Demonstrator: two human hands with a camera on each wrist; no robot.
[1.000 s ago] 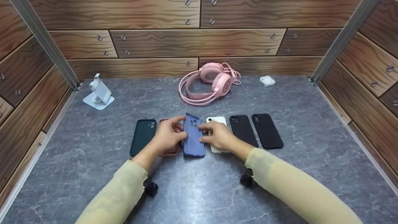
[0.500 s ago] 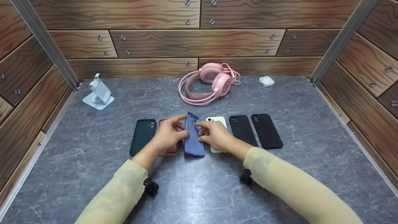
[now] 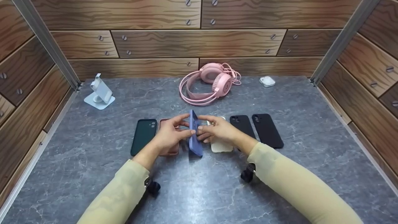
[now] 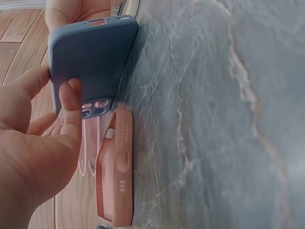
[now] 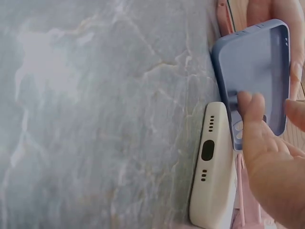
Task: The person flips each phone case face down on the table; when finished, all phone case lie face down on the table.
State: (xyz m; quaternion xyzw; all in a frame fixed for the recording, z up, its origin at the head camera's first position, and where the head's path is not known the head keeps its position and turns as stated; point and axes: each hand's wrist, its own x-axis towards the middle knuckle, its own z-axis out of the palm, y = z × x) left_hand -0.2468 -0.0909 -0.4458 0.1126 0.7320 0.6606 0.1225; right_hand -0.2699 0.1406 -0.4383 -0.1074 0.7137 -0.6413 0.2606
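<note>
A blue phone case (image 3: 195, 146) stands on a long edge between both hands, its hollow inner side turned right and its back with the camera cutouts turned left. My left hand (image 3: 169, 133) holds it from the left, thumb at the upper edge and fingertips against the back (image 4: 81, 62). From the right, my right hand (image 3: 225, 130) grips it, thumb at the rim and fingertips reaching onto the inner face (image 5: 257, 62). Under the left hand lies a reddish-brown phone case (image 4: 123, 167). Below the right hand is a white phone case (image 5: 214, 167), partly hidden in the head view.
A dark green case (image 3: 143, 137) lies at the row's left end. Two black cases, one partly covered by the right hand (image 3: 241, 126) and one at the far right (image 3: 268, 130), end the row. Pink headphones (image 3: 222, 84), a white stand (image 3: 101, 91) and a small white item (image 3: 267, 81) stand behind.
The blue case has turned from lying nearly flat up onto its long edge and shifted slightly right. The right fingers have moved from its right rim to its inner face.
</note>
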